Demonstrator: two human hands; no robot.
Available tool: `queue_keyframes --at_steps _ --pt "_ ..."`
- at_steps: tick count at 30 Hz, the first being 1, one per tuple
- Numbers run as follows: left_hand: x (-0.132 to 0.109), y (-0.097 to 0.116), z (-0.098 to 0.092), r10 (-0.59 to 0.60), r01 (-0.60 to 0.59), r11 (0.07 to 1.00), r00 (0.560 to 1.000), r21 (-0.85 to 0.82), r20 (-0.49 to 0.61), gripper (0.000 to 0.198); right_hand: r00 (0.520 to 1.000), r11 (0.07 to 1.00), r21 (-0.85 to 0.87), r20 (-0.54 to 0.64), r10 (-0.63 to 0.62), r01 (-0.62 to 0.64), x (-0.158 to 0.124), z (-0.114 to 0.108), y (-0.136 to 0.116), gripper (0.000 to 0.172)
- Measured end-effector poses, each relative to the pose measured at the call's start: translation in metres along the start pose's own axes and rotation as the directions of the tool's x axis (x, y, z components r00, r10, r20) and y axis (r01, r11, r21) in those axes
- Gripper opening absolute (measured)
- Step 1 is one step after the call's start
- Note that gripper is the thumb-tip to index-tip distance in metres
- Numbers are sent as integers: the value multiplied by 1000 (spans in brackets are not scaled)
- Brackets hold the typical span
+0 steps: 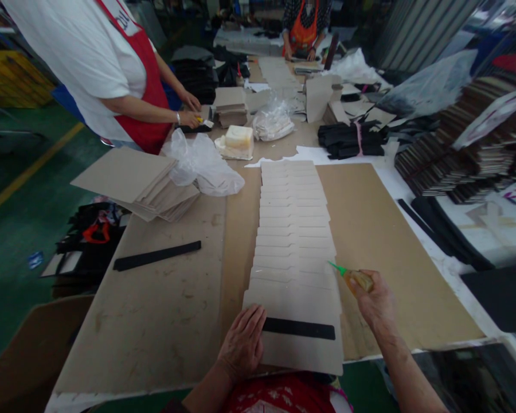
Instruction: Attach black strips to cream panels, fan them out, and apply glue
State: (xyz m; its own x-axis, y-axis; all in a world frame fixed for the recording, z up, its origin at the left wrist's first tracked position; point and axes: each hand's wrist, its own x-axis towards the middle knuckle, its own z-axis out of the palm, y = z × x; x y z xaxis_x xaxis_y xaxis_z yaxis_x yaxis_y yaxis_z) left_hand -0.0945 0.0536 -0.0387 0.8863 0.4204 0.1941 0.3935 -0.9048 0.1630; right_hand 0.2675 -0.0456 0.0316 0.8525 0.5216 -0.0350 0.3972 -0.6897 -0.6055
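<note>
A row of overlapping grey cardboard sheets [294, 229] runs away from me down the middle of the table. Across the nearest sheet lies a black strip [300, 328]. My left hand [244, 338] rests flat on the left end of that strip and the cardboard, its fingers stretched out. Wrapped in my right hand [377, 301] is a glue bottle [359, 281] with a green nozzle and amber contents. Its tip points left, at the right edge of the sheets. Another black strip [157, 256] lies alone on the left of the table.
A cardboard stack [129, 178] and a plastic bag [206, 163] sit at the left. Beyond them a co-worker in a red apron [141, 74] works at the table. Bundled black strips [350, 139] lie at the back, and tall stacked boards [468, 132] stand at the right.
</note>
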Motion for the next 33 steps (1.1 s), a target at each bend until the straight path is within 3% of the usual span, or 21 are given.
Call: queue_keyframes --at_steps 8,15,33 --pt "0 0 0 -5 5 1000 1000 -6 -1 63 998 998 -63 66 -14 18 0 0 -10 39" --pt "-2 1 -2 -8 8 1000 1000 30 5 63 988 991 -9 85 -129 130 -6 14 -27 39" --pt "-5 2 -3 -18 18 1000 999 17 -43 63 954 973 44 192 -232 228 -16 46 -61 43"
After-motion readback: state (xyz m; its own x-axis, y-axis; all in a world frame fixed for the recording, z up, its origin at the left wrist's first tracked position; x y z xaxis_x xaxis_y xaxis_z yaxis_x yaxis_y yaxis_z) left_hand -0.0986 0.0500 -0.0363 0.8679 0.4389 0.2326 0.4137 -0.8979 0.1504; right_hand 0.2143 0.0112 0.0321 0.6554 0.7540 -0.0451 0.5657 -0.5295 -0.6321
